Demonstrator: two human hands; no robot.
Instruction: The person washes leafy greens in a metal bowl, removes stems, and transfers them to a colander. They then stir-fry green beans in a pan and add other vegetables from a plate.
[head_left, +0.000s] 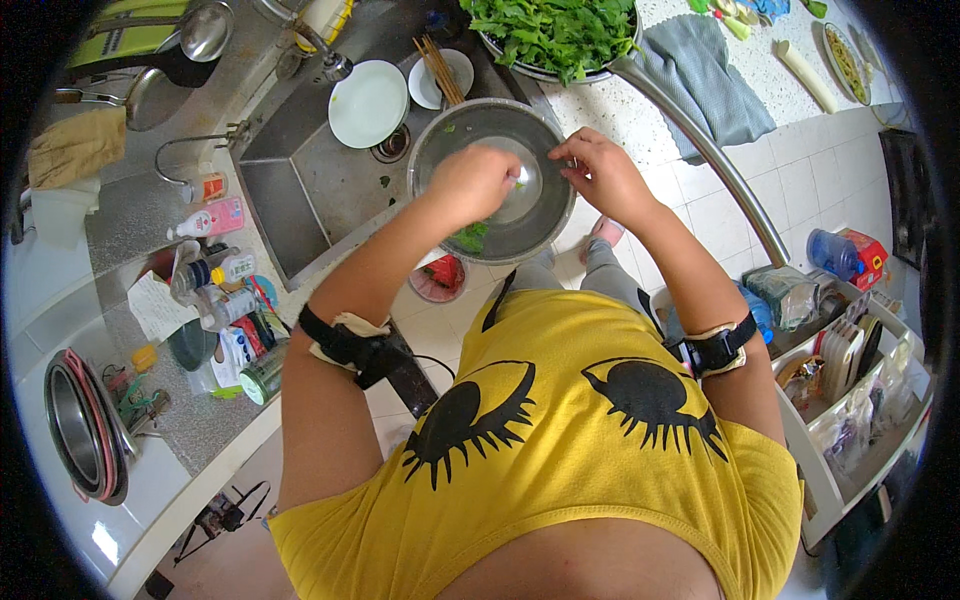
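A wide metal basin (517, 225) with a little water stands at the sink's front right corner, overhanging its edge. My left hand (476, 184) is curled over the basin, its fingers turned down and mostly hidden. A small green scrap shows close to its fingertips; whether they hold it is unclear. Leafy green pieces (471, 237) lie against the basin's near wall. At the right rim is my right hand (604, 169), thumb and forefinger bent close together above the edge. What they grip, if anything, cannot be made out. Beyond the basin, a long-handled pan (499, 54) is heaped with green leaves (562, 30).
A white plate (367, 103) and a bowl (459, 71) with wooden chopsticks (439, 67) lie in the steel sink (277, 202). The pan's handle (705, 150) reaches over the floor beside a grey cloth (705, 82). Bottles (214, 219) crowd the left counter. An open drawer (862, 450) juts out right.
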